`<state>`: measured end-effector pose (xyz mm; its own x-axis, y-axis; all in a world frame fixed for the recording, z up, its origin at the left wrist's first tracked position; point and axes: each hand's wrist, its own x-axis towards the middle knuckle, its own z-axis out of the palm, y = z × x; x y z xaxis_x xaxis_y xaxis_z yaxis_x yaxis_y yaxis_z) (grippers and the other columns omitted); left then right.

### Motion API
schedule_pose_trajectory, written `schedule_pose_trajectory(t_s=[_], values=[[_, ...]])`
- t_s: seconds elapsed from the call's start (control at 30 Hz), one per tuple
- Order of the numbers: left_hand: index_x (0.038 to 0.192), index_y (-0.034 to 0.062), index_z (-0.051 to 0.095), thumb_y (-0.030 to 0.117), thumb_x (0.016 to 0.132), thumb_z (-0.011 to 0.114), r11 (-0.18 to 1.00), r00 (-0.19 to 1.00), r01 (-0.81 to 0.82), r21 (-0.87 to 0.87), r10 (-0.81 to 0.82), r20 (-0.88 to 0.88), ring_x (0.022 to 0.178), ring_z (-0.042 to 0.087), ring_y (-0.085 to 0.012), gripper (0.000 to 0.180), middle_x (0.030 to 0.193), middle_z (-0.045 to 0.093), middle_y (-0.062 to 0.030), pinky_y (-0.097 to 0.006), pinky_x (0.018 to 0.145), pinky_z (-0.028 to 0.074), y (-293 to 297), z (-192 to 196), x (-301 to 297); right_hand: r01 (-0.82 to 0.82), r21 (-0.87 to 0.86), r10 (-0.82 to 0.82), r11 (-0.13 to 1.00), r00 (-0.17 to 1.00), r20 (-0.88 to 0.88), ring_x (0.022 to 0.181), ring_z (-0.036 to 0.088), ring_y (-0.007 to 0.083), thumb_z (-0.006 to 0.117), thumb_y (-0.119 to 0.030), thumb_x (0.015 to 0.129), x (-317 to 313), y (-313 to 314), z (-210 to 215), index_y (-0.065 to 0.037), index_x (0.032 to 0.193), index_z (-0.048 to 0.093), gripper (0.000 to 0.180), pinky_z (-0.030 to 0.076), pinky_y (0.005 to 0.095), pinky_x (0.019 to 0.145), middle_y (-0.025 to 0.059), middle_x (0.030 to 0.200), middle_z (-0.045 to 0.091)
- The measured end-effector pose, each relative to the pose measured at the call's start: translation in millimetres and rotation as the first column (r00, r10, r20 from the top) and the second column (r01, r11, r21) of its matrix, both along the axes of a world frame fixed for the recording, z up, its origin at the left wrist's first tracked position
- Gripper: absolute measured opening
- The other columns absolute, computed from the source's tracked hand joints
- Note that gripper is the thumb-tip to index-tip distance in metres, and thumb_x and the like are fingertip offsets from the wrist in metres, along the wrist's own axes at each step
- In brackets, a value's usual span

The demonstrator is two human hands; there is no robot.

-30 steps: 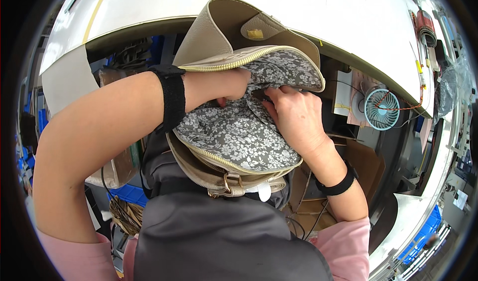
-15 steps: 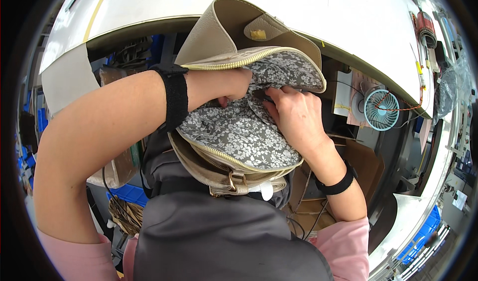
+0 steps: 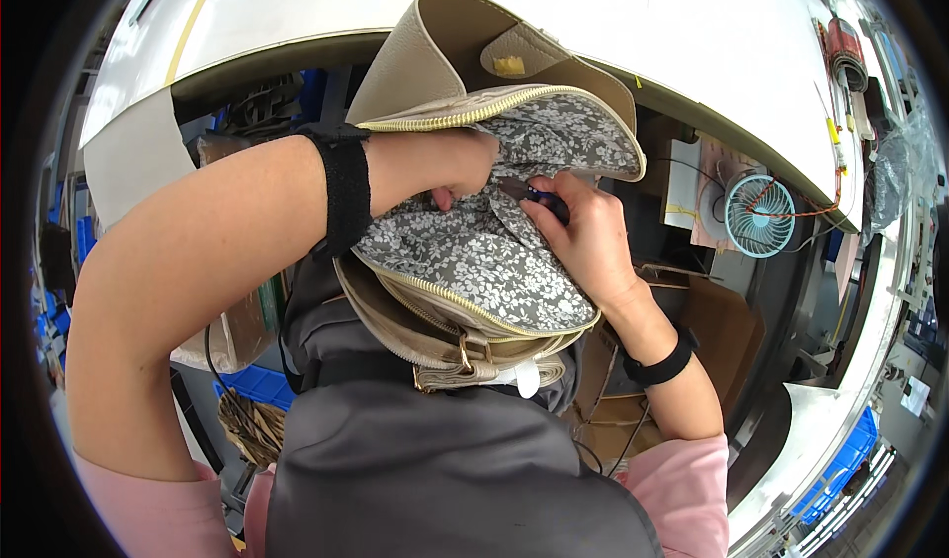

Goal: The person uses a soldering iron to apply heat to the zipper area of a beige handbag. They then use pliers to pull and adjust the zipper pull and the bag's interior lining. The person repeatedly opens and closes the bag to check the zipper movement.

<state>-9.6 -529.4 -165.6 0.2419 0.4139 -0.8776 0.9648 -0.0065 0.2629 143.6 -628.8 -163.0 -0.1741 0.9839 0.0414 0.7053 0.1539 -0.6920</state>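
Note:
A beige handbag (image 3: 390, 82) with a gold zipper gapes on my lap, its grey floral lining (image 3: 474, 266) exposed. My left hand (image 3: 465, 163) reaches into the mouth from the left, fingers curled at the bunched lining; most of its fingertips are hidden. From the right, my right hand (image 3: 588, 227) grips a small tool with a dark blue and black handle (image 3: 550, 203). Its dark metal end points left, at the lining fold beside my left hand. The tool looks like thread snips, but its tip is hard to make out.
A white worktable (image 3: 682, 39) runs beyond the bag, its edge close behind it. On the right stand a small light-blue fan (image 3: 759, 216) with loose wires and a cardboard box (image 3: 727, 326). A blue crate (image 3: 255, 385) sits low at left.
My right hand has turned and shifted slightly, so the dark-handled tool shows in it now. My left hand stays in the bag, almost unmoved.

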Motion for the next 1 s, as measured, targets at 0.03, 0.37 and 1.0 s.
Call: schedule_pose_trajectory(t_s=[0.03, 0.37, 1.0], values=[[0.096, -0.0113, 0.058, -0.009, 0.073, 0.057, 1.000, 1.000, -0.011, -0.009, 0.011, -0.007, 0.064, 0.068, -0.0260, 0.023, 0.083, 0.065, -0.0238, -0.034, 0.048, 0.056, 0, -1, 0, -0.016, 0.034, 0.014, 0.999, 0.998, 0.061, 0.063, 0.062, 0.0317, 0.069, -0.015, 0.077, -2, -1, 4, -0.003, 0.089, 0.063, 0.018, 0.049, 0.0361, 0.056, 0.0136, 0.079, 0.063], [0.098, -0.0093, 0.057, -0.010, 0.074, 0.054, 1.000, 1.000, 0.001, 0.010, -0.001, 0.027, 0.063, 0.068, -0.0270, 0.024, 0.080, 0.065, -0.0233, -0.035, 0.047, 0.056, -1, 0, -2, -0.175, 0.127, 0.116, 0.976, 0.920, 0.375, 0.057, 0.060, 0.0295, 0.066, -0.018, 0.080, -6, 0, 14, -0.008, 0.090, 0.064, 0.014, 0.048, 0.0372, 0.050, 0.0092, 0.072, 0.059], [0.108, -0.0030, 0.040, -0.002, 0.083, 0.047, 0.997, 1.000, -0.016, -0.077, 0.016, -0.005, 0.059, 0.066, -0.0249, 0.026, 0.081, 0.063, -0.0186, -0.033, 0.048, 0.054, -1, -9, -1, -0.173, -0.017, 0.169, 0.985, 0.934, 0.314, 0.065, 0.063, 0.0319, 0.067, -0.021, 0.079, -3, 8, 29, -0.006, 0.086, 0.065, 0.017, 0.050, 0.0392, 0.059, 0.0137, 0.075, 0.064]])
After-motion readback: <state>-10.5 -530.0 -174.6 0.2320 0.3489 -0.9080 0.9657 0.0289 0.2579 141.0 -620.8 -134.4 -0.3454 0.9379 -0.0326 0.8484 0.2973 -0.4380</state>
